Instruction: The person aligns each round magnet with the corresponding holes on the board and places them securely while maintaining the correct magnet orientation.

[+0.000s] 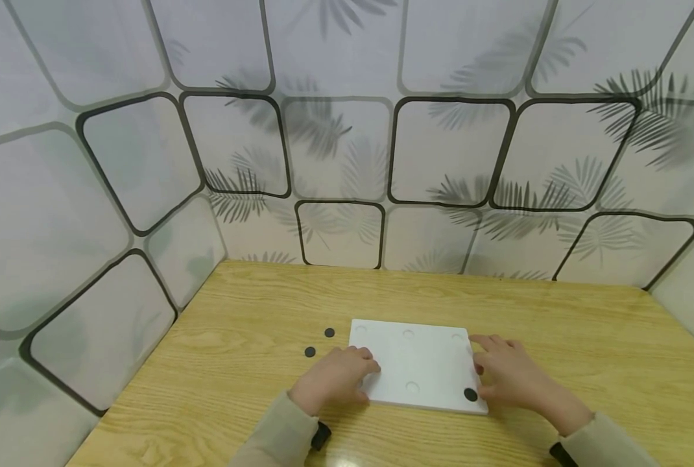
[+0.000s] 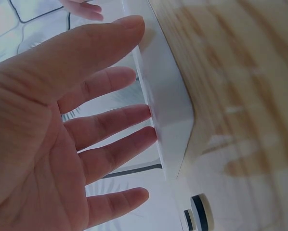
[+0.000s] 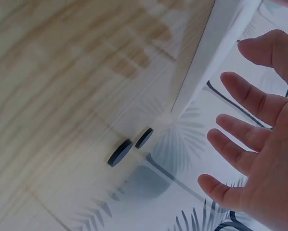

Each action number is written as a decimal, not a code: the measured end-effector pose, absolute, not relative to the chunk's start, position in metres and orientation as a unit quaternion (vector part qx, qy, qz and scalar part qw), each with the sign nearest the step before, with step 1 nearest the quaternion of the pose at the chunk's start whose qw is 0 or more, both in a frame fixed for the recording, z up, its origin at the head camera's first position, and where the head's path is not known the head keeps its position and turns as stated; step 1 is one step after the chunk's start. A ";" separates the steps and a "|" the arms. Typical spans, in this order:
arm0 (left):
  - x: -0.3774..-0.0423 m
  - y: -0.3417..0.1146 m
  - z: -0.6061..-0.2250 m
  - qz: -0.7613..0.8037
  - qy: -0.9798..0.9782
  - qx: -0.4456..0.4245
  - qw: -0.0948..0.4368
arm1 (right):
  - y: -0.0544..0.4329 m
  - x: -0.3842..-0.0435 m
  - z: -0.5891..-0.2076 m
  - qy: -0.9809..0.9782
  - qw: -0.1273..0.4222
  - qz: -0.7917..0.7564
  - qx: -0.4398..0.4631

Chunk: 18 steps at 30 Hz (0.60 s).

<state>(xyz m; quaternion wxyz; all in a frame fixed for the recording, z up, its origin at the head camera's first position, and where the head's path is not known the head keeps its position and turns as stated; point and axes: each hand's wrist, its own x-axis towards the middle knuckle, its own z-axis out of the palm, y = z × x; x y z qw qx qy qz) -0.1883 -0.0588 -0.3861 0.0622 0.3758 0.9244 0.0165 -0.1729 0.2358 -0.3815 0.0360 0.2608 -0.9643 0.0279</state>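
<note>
A white rectangular board point(image 1: 419, 363) with shallow round recesses lies on the table. One black disc point(image 1: 470, 394) sits at its near right corner. My left hand point(image 1: 338, 376) reaches over the board's left side, fingers loosely extended; in the left wrist view its thumb and fingertips come right up to the board's edge point(image 2: 170, 101). At the right edge is my right hand point(image 1: 513, 373), its fingers spread and slightly bent, fingertips close beside the board. The right wrist view shows this hand's palm point(image 3: 274, 178) with nothing gripped. The left hand hides the board's near left corner.
Two more black discs, one farther point(image 1: 329, 333) and one nearer point(image 1: 310, 351), lie on the wooden table point(image 1: 236, 389) left of the board. A patterned wall covering point(image 1: 341, 155) stands behind the table and along its left side. Black bands point(image 1: 320, 436) circle the wrists.
</note>
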 end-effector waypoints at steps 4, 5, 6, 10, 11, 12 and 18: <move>-0.188 -0.059 -0.386 0.014 0.924 0.376 0.063 | 0.241 -0.174 -0.382 -0.963 0.053 0.026 0.263; -0.189 -0.059 -0.386 0.014 0.924 0.376 0.063 | 0.242 -0.174 -0.382 -0.962 0.056 0.026 0.264; -0.189 -0.059 -0.386 0.014 0.924 0.376 0.063 | 0.244 -0.174 -0.382 -0.962 0.059 0.025 0.265; -0.189 -0.059 -0.386 0.014 0.924 0.378 0.060 | 0.248 -0.175 -0.383 -0.962 0.065 0.021 0.265; -0.189 -0.059 -0.386 0.014 0.924 0.379 0.059 | 0.249 -0.175 -0.383 -0.962 0.066 0.020 0.264; -0.188 -0.059 -0.386 0.014 0.923 0.379 0.059 | 0.250 -0.175 -0.383 -0.962 0.067 0.019 0.263; -0.188 -0.059 -0.385 0.016 0.923 0.381 0.058 | 0.257 -0.175 -0.382 -0.964 0.073 0.011 0.255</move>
